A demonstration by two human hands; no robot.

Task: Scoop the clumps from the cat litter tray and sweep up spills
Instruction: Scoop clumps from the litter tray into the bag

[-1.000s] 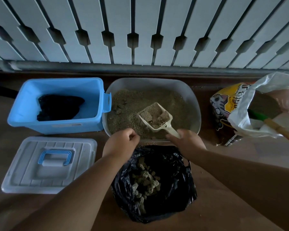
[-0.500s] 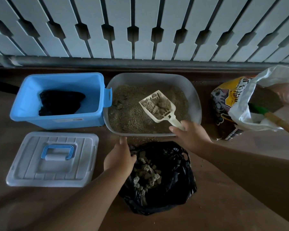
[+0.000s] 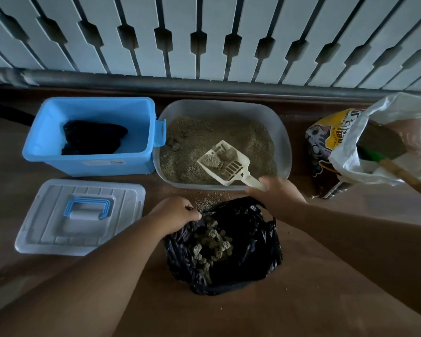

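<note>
While the left hand [image 3: 174,215] pinches the black bag's [image 3: 248,251] rim, the right hand [image 3: 276,193] holds the scoop [image 3: 225,162] (clumps [image 3: 214,159] aboard) over the litter tray [image 3: 283,142].

A brown floor [image 3: 301,300] carries a blue tub [image 3: 93,164], its pale lid [image 3: 46,222] lying flat in front, a grey litter tray [image 3: 283,142] just beside the tub, a black bag [image 3: 253,239], spilled grains [image 3: 208,199], and what seems a litter sack [image 3: 326,132] under a white bag [image 3: 355,132].
</note>
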